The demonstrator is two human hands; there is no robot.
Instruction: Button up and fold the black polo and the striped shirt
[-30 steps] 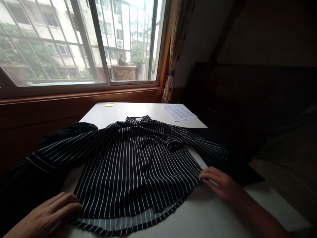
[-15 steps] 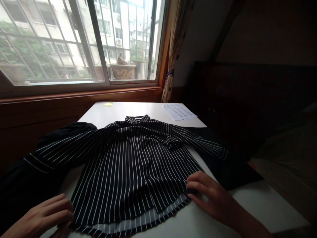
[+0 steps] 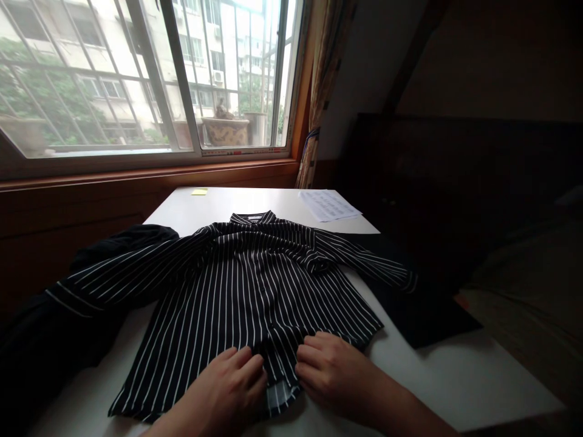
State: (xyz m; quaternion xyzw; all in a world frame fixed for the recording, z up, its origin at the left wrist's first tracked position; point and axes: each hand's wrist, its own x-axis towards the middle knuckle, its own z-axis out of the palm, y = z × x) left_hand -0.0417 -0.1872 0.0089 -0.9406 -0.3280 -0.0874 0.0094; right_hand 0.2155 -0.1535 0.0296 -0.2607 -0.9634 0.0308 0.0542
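A black shirt with white stripes (image 3: 218, 291) lies spread face up, its collar at the far side and its sleeves stretched out left and right. My left hand (image 3: 228, 388) is closed on the shirt's lower front, just left of the button placket. Close by on the other side, my right hand (image 3: 337, 370) grips the shirt near the hem with curled fingers. Between the two hands, a bit of the pale inner side shows at the hem. My fingertips are partly hidden under the knuckles.
The shirt rests on a white table (image 3: 492, 376). Printed sheets (image 3: 330, 205) and a yellow sticky note (image 3: 199, 191) lie near the far edge. Dark cloth (image 3: 59, 340) is bunched at the left; another dark piece (image 3: 423, 318) lies under the right sleeve. A barred window (image 3: 136, 79) stands behind.
Both hands have moved inward from the shirt's lower corners to the middle of the hem. The lower corners now lie free, and the hem's middle is covered by my hands.
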